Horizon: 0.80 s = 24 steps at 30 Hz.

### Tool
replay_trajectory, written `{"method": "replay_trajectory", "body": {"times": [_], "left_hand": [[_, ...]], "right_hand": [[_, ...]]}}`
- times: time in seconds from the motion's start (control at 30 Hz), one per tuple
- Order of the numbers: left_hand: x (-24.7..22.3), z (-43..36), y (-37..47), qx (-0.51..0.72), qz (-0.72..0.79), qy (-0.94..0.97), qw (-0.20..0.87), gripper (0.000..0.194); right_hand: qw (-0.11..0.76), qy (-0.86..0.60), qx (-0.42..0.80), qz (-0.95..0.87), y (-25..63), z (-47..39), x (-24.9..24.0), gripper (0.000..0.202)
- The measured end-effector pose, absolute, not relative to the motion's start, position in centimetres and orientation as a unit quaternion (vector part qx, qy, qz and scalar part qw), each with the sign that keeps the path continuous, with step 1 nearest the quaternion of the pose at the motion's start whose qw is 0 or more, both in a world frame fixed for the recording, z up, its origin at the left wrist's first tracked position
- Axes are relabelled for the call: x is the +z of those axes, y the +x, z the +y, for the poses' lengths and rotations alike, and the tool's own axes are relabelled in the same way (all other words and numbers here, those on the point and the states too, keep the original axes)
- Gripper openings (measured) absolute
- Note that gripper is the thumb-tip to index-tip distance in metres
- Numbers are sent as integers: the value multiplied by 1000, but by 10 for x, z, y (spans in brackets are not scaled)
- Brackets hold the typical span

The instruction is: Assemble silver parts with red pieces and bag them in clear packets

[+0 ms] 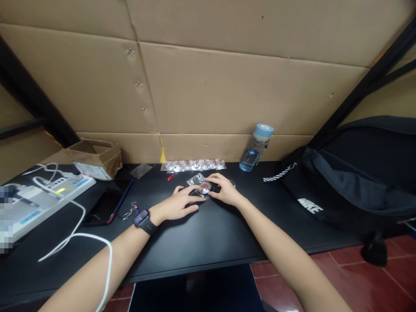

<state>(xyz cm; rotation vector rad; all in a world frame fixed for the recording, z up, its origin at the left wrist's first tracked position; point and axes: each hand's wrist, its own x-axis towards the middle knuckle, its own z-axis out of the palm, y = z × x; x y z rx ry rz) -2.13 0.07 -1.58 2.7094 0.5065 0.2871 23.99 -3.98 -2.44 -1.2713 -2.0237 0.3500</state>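
A small round silver piece with a red mark (204, 187) lies on the black table between my hands, by a crinkled clear plastic bag (196, 179). My left hand (182, 204), with a black watch on the wrist, reaches in from the left with fingers spread; its fingertips touch the piece's left edge. From the right, my right hand (225, 189) curls its thumb and fingers at the other edge. A dark object shows under its fingers, too hidden to name. Behind, a row of similar pieces in clear bags (195, 165) lies along the cardboard wall, near a small red cord (170, 177).
Leftward are a power strip (61, 197) with white cables, a dark tablet (108, 201), a cut-down cardboard box (97, 158) and a keychain (130, 211). A water bottle (255, 149) stands back right. A black bag (344, 182) covers the table's right end.
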Motion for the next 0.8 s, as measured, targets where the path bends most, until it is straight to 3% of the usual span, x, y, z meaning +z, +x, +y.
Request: {"method": "replay_trajectory", "body": {"times": [0.27,0.5,0.8], "left_hand": [[-16,0,-22,109,180,960,186,41],[-14,1,-23,109,176,960,188,41],[-13,1,-24,97,173,961,191,42]], "right_hand": [[348,-472,106,-803,239,-39,-25,25],[335,-496,109,-794,238,-36,-29,14],[377,-555,98,-735,226,-33,-31,30]]}}
